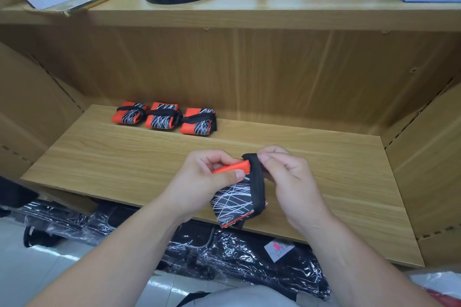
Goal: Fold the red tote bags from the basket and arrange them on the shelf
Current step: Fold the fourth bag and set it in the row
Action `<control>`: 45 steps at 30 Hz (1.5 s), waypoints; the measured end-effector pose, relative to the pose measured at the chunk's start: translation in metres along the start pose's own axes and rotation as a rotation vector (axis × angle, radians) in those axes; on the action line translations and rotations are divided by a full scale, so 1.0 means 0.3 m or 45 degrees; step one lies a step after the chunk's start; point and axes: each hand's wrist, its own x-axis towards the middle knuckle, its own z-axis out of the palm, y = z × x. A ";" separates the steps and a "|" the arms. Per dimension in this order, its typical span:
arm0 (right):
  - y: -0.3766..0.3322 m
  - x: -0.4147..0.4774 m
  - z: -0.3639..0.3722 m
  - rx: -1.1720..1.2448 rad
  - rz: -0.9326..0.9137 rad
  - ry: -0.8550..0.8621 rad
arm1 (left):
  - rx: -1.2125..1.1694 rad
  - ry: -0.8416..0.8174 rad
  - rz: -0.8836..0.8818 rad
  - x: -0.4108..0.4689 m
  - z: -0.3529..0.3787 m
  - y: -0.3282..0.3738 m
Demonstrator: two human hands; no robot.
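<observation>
Over the front edge of the pale wood-grain shelf (124, 157), both hands hold a folded red tote bag (237, 202) with a black panel of white scribbled lines, tilted on one corner. The left hand (212, 177) pinches the bag's red upper edge between thumb and curled fingers. The right hand (291, 179) pinches the black fabric strap (257, 182) that wraps round the bundle, at its top corner; its lower fingers curl out of sight behind. At the shelf's back left, three more folded bags (164, 118) of the same pattern lie in a close row. Below the shelf lie dark goods in crinkled clear plastic (224, 252), possibly bags.
</observation>
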 end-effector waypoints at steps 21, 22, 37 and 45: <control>-0.064 -0.004 -0.004 -0.057 0.069 -0.081 | 0.613 0.039 0.224 0.007 0.075 0.011; -0.070 0.005 -0.006 -0.140 0.082 -0.030 | 0.724 0.065 0.276 0.000 0.085 0.003; -0.058 0.000 -0.038 -0.601 -0.054 0.048 | 1.339 0.397 0.775 0.001 0.055 -0.026; -0.036 0.026 -0.042 -0.321 0.212 0.031 | 1.177 0.250 0.802 0.009 0.046 -0.044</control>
